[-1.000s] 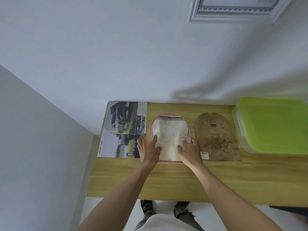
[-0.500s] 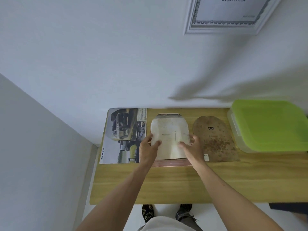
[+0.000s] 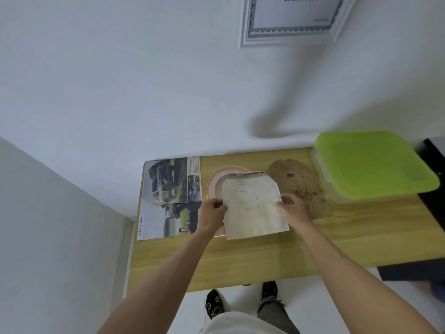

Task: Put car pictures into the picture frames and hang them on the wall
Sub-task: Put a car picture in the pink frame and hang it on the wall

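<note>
Both hands grip one arch-cut paper insert (image 3: 252, 208), left hand (image 3: 212, 213) and right hand (image 3: 292, 209) pinching its side edges above one pink arched frame (image 3: 213, 183). On the wooden table (image 3: 265, 256): one car magazine (image 3: 171, 196), one brown backing board (image 3: 301, 186), one green-lidded box (image 3: 370, 165).

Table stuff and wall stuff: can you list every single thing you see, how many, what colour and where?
arched paper sheet: 1, cream with faint print, held up over the pink frame
arched picture frame: 1, pink, flat on the table, partly under the sheet
car magazine page: 1, grey and green car photos, table's left end
arched backing board: 1, brown, flat, right of the frame
storage box: 1, clear with lime green lid, table's right end
table: 1, light wood, against the wall
rectangular frame: 1, white, hanging on the wall, cut off at the top
shoes: 2, black, on the floor
left hand: 1, pinching the sheet's left edge
right hand: 1, pinching the sheet's right edge
</note>
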Tool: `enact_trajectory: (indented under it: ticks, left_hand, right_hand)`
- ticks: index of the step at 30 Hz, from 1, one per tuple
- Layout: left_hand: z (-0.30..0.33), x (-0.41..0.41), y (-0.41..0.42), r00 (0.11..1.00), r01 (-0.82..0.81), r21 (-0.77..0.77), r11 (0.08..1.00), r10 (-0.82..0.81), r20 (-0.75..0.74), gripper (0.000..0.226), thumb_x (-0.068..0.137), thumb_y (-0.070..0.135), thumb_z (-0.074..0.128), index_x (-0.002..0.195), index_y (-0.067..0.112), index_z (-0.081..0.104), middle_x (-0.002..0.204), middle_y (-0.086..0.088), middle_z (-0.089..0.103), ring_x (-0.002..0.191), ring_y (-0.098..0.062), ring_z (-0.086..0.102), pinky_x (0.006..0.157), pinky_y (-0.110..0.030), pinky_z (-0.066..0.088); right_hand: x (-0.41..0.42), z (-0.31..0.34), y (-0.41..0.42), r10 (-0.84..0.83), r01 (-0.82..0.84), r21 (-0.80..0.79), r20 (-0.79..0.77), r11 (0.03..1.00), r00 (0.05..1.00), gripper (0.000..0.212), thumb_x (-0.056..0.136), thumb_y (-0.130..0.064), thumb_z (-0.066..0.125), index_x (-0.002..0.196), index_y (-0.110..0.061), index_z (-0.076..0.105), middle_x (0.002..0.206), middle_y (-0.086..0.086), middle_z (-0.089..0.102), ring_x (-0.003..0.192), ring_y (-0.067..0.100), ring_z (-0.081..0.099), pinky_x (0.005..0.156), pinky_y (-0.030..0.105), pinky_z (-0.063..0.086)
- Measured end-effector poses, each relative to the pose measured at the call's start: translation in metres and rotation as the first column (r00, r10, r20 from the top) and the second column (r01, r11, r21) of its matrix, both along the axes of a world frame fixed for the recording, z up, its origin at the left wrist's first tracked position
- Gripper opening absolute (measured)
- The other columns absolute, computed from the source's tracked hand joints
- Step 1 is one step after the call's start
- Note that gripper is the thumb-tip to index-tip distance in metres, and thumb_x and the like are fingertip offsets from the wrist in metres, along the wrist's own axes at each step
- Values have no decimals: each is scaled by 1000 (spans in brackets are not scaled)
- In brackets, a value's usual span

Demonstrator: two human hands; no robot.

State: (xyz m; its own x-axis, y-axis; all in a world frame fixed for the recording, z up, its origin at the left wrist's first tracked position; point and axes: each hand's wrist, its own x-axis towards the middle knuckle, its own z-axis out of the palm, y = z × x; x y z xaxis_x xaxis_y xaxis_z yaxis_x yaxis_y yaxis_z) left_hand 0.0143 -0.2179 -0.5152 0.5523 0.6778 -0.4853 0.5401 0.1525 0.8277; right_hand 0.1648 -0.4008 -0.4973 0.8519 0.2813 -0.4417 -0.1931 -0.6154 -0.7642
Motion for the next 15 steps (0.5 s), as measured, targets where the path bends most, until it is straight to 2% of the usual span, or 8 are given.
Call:
enact_trajectory:
  ticks: [2,4,9,15]
  left_hand:
    - [-1,4,-12,999,39,-36,999,-39,-4,16,86,2,63,98,10,69,87,-7,73,78,-25,72,74,-44,61]
    - [0,10,-27,997,72,-77,994,-71,13,19,83,-4,64,99,7,66,85,-11,72,74,-30,72,71,-47,61]
    - [3,38,-78,991,131,-114,985,-129,28,17,83,-8,64,96,3,65,86,-16,70,74,-34,72,66,-45,61]
    - [-3,89,-166,985,174,-124,977,-175,3,14,82,-9,63,91,2,64,82,-13,70,68,-29,72,60,-42,61]
  right_hand:
    - [5,0,-19,18,-17,-41,22,999,1000,19,87,-16,67,103,-25,66,103,-8,67,90,10,61,64,19,43]
    - [13,-2,-41,31,-30,-77,16,997,999,21,85,-17,69,104,-25,67,104,-9,68,96,13,63,66,20,44]
    - [40,-7,-102,67,-68,-143,-10,987,998,21,84,-19,72,104,-22,66,105,-7,69,95,13,63,72,26,44]
    - [86,-11,-192,56,-62,-216,-31,974,998,21,82,-18,72,101,-21,65,92,-1,72,84,17,68,70,28,50]
